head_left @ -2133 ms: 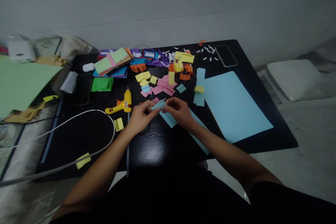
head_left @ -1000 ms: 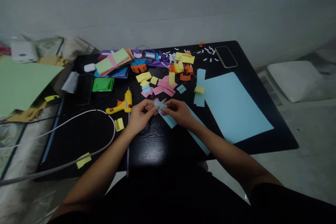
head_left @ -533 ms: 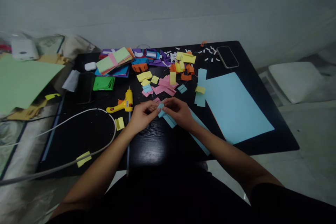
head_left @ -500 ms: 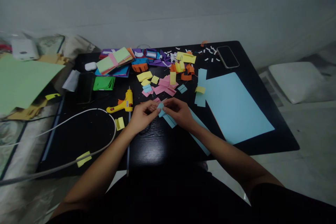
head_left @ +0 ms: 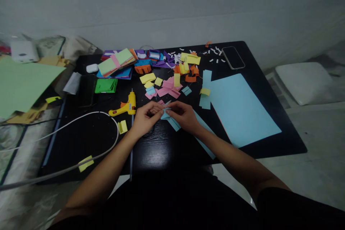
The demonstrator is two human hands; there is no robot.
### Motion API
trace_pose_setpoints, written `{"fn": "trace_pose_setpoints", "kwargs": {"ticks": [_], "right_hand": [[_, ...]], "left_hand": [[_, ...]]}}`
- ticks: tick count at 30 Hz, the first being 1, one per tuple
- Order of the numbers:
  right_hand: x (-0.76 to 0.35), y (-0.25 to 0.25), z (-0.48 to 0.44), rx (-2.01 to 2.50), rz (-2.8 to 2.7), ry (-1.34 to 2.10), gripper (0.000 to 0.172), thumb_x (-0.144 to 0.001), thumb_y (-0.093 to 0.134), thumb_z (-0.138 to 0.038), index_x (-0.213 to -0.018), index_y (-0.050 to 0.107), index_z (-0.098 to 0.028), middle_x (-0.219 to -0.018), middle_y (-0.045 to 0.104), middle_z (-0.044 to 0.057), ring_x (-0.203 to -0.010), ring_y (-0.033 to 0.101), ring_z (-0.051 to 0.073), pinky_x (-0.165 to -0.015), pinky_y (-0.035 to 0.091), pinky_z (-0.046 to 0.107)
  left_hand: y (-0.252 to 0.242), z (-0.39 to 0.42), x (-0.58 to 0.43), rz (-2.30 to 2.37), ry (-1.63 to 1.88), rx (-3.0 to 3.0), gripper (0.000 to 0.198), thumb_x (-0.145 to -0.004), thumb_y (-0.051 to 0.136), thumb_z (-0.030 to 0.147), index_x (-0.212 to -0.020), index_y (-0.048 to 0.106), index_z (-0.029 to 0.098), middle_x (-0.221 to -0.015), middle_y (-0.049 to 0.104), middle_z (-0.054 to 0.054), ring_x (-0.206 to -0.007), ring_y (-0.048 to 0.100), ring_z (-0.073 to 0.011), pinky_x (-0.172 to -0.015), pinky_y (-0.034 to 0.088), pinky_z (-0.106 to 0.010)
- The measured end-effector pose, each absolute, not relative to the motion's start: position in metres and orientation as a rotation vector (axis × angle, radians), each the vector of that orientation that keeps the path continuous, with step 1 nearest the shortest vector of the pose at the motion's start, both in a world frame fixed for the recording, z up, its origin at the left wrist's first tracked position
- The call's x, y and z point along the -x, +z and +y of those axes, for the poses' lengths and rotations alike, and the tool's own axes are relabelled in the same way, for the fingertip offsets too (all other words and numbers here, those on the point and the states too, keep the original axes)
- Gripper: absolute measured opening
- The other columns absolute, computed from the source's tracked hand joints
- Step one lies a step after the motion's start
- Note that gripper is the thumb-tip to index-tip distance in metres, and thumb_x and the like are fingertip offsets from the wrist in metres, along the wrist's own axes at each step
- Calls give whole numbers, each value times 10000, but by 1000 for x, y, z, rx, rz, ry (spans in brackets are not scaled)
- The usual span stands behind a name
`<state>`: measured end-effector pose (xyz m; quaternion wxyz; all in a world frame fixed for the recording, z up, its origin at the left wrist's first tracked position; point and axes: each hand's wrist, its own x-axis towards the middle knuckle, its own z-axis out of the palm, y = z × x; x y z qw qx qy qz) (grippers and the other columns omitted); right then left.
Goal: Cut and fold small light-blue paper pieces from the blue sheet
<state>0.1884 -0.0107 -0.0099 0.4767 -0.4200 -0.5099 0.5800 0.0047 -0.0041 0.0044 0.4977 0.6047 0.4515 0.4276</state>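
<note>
Over the table's (head_left: pixel 159 151) near half: left hand (head_left: pixel 145 119) and right hand (head_left: pixel 185 115), both pinching the same blue slip (head_left: pixel 166 114) between thumb and fingers.
Blue piece (head_left: pixel 175 125): just below the slip; whether held too, cannot tell.
Blue strip (head_left: pixel 205 141): right of the hands, slanting toward the near edge.
Glue gun (head_left: pixel 129 105): just left of the left hand.
Blue sheet (head_left: pixel 244 111): toward the right edge.
Phone (head_left: pixel 233 58): far right corner.
Paper stack (head_left: pixel 115 63): near the far left corner.

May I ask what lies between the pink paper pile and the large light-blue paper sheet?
The head view shows a small blue paper piece, then light-blue paper strips with a yellow paper piece on them.
</note>
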Motion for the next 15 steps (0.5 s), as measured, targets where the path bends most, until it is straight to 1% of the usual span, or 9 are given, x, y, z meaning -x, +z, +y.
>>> {"fn": "trace_pose_setpoints", "kwargs": {"ticks": [3, 7, 9, 12, 15], "right_hand": [[-189, -9, -10, 1035, -1225, 1420, 186, -794, 803, -359, -911, 763, -220, -910, 763, 23, -883, 715, 194, -883, 576, 350], [-190, -9, -8, 1009, -1218, 1451, 182, -796, 799, -371, -892, 767, -221, -923, 767, 30, -912, 716, 203, -916, 570, 367], [-191, -9, -8, 983, -1212, 1470, 202, -791, 808, -370, -920, 758, -223, -952, 766, 30, -934, 716, 201, -925, 567, 364], [-191, -7, -8, 937, -1198, 1506, 277, -756, 851, -368, -967, 738, -227, -994, 762, 28, -957, 715, 196, -912, 569, 347], [-190, -4, -9, 938, -1206, 1525, 285, -769, 844, -407, -957, 741, -220, -960, 755, 25, -929, 709, 190, -888, 569, 338]], "left_hand": [[4, -4, -5, 1086, 1052, -1432, 167, -809, 769, 321, -853, 691, 181, -685, 635, 10, -618, 581, -114, -607, 486, -238], [3, -4, -5, 1072, 1069, -1415, 180, -801, 771, 335, -849, 688, 183, -716, 670, -6, -642, 611, -127, -629, 508, -252], [3, -4, -4, 1086, 1075, -1432, 159, -811, 762, 322, -848, 696, 182, -721, 686, -10, -643, 620, -126, -633, 514, -250], [2, -5, -3, 1131, 1093, -1518, 118, -830, 744, 294, -844, 714, 181, -752, 719, -20, -657, 644, -129, -651, 527, -252], [2, -6, -1, 1162, 1116, -1671, 83, -848, 722, 264, -836, 726, 181, -793, 741, -33, -696, 670, -142, -664, 534, -256]]}}
